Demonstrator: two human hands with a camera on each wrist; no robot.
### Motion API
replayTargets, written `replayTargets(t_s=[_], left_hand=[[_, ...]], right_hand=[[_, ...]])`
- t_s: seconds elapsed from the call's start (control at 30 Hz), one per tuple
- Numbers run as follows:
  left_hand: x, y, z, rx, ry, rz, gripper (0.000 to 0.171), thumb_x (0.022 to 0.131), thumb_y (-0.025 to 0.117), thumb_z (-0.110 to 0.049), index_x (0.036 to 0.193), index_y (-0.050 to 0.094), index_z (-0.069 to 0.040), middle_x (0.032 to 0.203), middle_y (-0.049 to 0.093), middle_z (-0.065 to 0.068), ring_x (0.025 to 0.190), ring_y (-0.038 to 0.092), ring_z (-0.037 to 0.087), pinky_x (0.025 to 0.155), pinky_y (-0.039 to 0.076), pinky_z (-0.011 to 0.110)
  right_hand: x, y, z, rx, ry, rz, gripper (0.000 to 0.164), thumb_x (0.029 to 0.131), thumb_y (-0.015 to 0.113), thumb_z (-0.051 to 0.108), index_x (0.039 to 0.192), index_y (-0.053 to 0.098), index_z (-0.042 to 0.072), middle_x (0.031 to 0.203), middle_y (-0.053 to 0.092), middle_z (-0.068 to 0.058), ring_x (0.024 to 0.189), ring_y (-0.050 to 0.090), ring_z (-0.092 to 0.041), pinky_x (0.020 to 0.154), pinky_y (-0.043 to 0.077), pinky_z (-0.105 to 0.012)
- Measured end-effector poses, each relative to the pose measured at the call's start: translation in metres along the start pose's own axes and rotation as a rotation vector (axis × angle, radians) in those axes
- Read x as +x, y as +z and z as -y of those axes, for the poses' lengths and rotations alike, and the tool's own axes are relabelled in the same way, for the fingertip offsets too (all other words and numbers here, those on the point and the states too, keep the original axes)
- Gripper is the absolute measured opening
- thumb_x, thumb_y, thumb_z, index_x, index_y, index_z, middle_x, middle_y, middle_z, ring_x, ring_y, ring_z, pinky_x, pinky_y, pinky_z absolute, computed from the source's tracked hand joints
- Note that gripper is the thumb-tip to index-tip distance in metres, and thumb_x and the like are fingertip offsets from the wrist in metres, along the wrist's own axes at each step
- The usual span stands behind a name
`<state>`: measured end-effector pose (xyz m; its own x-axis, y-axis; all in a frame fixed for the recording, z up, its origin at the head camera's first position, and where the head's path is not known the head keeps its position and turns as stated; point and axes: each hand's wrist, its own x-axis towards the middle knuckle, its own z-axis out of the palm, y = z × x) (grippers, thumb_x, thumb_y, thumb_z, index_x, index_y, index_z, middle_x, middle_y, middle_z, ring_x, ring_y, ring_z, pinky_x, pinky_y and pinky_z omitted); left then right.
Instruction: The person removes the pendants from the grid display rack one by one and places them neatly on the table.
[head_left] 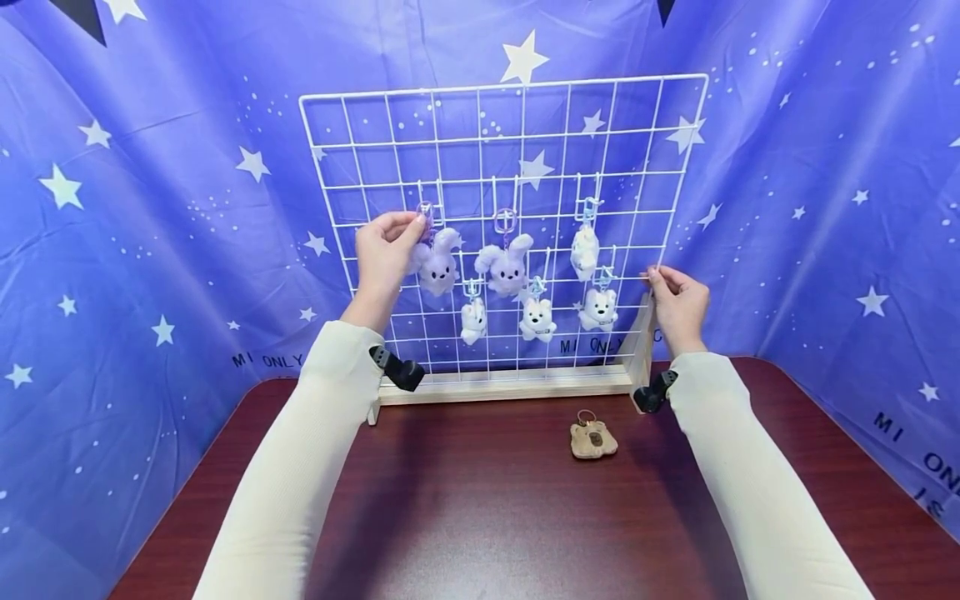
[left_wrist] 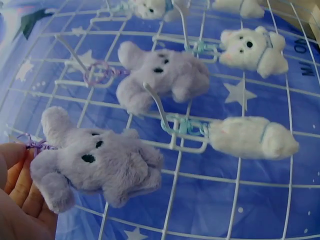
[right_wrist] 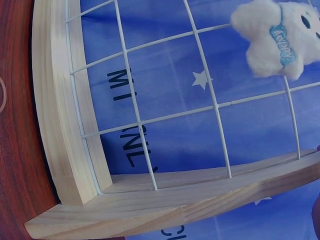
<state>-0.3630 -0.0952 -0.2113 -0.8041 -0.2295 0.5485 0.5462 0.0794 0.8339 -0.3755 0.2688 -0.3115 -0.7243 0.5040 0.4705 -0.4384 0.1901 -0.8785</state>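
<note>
My left hand (head_left: 386, 250) pinches the purple ring at the top of a lavender plush keychain (head_left: 438, 265), in front of a hook on the white wire grid rack (head_left: 502, 86). In the left wrist view that plush (left_wrist: 100, 160) hangs out from the fingertips, floppy ears by the ring. Beside it a second lavender plush keychain (head_left: 506, 268) hangs from its own hook. My right hand (head_left: 678, 304) holds the rack's right edge between thumb and fingers, just above the wooden side support (head_left: 641, 337); in the right wrist view that hand is almost entirely out of frame.
Several white plush keychains (head_left: 537, 319) with light blue clasps hang on hooks lower and to the right. A brown bear-shaped keychain (head_left: 592, 440) lies on the dark red table (head_left: 480, 500) before the rack's wooden base (head_left: 502, 388). Behind hangs a blue star-printed curtain (head_left: 187, 167).
</note>
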Motion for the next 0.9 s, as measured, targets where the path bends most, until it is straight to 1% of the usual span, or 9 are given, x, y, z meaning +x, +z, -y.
replayTargets(t_s=[0.07,0.2,0.3,0.4,0.5,0.6,0.7,0.8,0.9], left_hand=[[-0.004,-0.001,-0.003,-0.005,0.0,-0.012,0.022,0.086,0.068,-0.012,0.098,0.067,0.006,0.073,0.066,-0.007,0.069,0.061,0.002,0.066,0.049,0.017],[-0.01,-0.004,-0.008,-0.03,0.014,-0.032,0.018,0.086,0.068,-0.011,0.096,0.067,0.005,0.071,0.066,-0.011,0.069,0.062,0.002,0.066,0.049,0.017],[-0.016,-0.006,-0.011,-0.06,0.024,-0.033,0.017,0.086,0.068,-0.009,0.096,0.067,0.005,0.07,0.065,-0.013,0.069,0.062,0.002,0.066,0.05,0.017],[-0.024,-0.008,-0.012,-0.091,0.035,-0.024,0.017,0.086,0.067,-0.008,0.095,0.066,0.006,0.069,0.066,-0.013,0.069,0.063,0.003,0.066,0.051,0.017],[-0.034,-0.01,-0.012,-0.124,0.041,0.004,0.016,0.087,0.067,-0.006,0.095,0.065,0.007,0.07,0.068,-0.013,0.07,0.064,0.004,0.068,0.052,0.019],[-0.046,-0.01,-0.008,-0.159,0.025,0.047,0.01,0.087,0.066,-0.004,0.093,0.065,0.003,0.072,0.069,-0.012,0.07,0.065,0.004,0.07,0.053,0.02],[-0.059,-0.009,-0.002,-0.198,0.007,0.082,0.004,0.087,0.065,-0.003,0.09,0.065,-0.003,0.073,0.069,-0.011,0.071,0.066,0.005,0.071,0.053,0.021],[-0.073,-0.008,0.007,-0.226,-0.003,0.111,0.007,0.086,0.065,-0.001,0.087,0.066,-0.008,0.075,0.07,-0.009,0.072,0.066,0.006,0.072,0.054,0.022],[-0.085,-0.005,0.017,-0.231,-0.011,0.139,0.009,0.086,0.065,-0.001,0.086,0.067,-0.01,0.077,0.07,-0.007,0.072,0.066,0.007,0.072,0.054,0.022]], right_hand=[[0.002,0.0,-0.003,-0.01,0.002,-0.004,0.028,0.089,0.064,0.011,0.109,0.066,-0.008,0.069,0.063,0.024,0.068,0.061,0.009,0.069,0.045,-0.006],[0.005,0.0,-0.009,-0.039,0.004,-0.013,0.03,0.089,0.066,0.017,0.11,0.067,-0.004,0.068,0.061,0.028,0.069,0.061,0.009,0.07,0.046,-0.006],[0.006,0.001,-0.011,-0.057,0.004,-0.016,0.031,0.089,0.065,0.019,0.11,0.067,-0.003,0.07,0.063,0.026,0.07,0.061,0.009,0.072,0.046,-0.008],[0.005,0.001,-0.011,-0.066,0.007,-0.02,0.032,0.089,0.065,0.022,0.11,0.068,-0.002,0.074,0.065,0.024,0.072,0.061,0.009,0.072,0.047,-0.009],[0.005,0.001,-0.011,-0.066,0.014,-0.023,0.032,0.089,0.065,0.023,0.109,0.068,-0.001,0.075,0.066,0.023,0.072,0.061,0.009,0.072,0.047,-0.009],[0.006,0.001,-0.012,-0.056,0.01,-0.026,0.031,0.089,0.065,0.022,0.109,0.068,-0.002,0.075,0.066,0.022,0.072,0.061,0.009,0.072,0.047,-0.009],[0.006,0.0,-0.012,-0.071,0.001,-0.023,0.032,0.089,0.065,0.023,0.109,0.068,-0.002,0.074,0.065,0.024,0.071,0.061,0.01,0.073,0.047,-0.01],[0.005,0.0,-0.011,-0.076,0.003,-0.02,0.033,0.089,0.065,0.023,0.11,0.068,-0.002,0.074,0.065,0.025,0.071,0.06,0.01,0.073,0.047,-0.009],[0.004,0.0,-0.011,-0.073,0.005,-0.018,0.032,0.089,0.065,0.022,0.11,0.067,-0.003,0.074,0.065,0.024,0.07,0.06,0.01,0.073,0.047,-0.009]])
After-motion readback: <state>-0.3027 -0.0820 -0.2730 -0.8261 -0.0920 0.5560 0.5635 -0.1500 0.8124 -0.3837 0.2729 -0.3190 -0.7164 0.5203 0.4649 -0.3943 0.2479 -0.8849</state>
